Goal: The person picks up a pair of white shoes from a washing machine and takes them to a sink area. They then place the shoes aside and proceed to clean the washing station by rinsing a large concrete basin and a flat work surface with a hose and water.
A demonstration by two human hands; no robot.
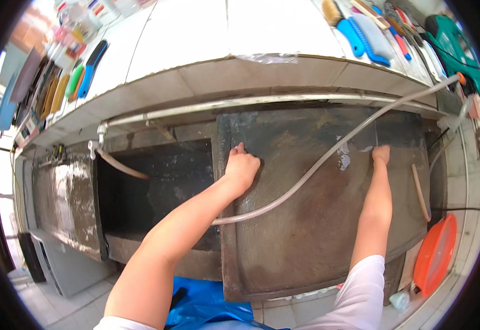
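A broad, dark stone-like slab (297, 231) with a raised left edge lies before me. My left hand (243, 165) is over that edge with its fingers bent. Whether anything is between those fingers is not visible. Farther right, my right hand (381, 155) is closed low over the slab's far half. A thin pale line runs up from it, and I cannot tell whether this is a thing in the hand or a mark behind it. Between my hands, a clear braided hose (293, 190) crosses the slab diagonally. Whitish patches (343, 156) show on the surface near the hose.
Left of the slab is a deep, dark basin (174, 194) with a tap (92, 147) and short hose. A white pipe (240, 103) runs beneath the tiled ledge (190, 37). Brushes (353, 37) and a green power tool (450, 49) lie at upper right. An orange basin (436, 255) leans at lower right.
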